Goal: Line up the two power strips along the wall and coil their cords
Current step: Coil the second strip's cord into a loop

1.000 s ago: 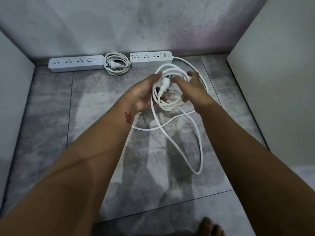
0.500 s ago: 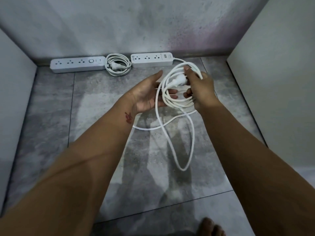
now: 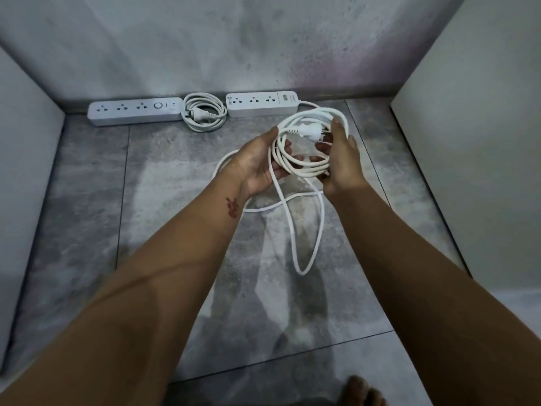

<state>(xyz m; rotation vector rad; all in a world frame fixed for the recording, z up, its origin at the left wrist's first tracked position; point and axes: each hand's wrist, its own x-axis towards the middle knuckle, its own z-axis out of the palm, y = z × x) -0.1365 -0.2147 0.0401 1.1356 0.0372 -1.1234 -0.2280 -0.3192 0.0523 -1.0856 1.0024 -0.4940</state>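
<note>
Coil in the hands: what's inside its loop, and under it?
Inside the coil, the plug lies across the opening, with fingers of the left hand and right hand. Below, loose cord trails on the floor; the hands cover part.

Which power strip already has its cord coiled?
Follow the foot of the grey back wall, where two white plastic power strips lie. It is the left strip, beside the flat white cord coil. Unlike the right strip, it has a round button.
</note>
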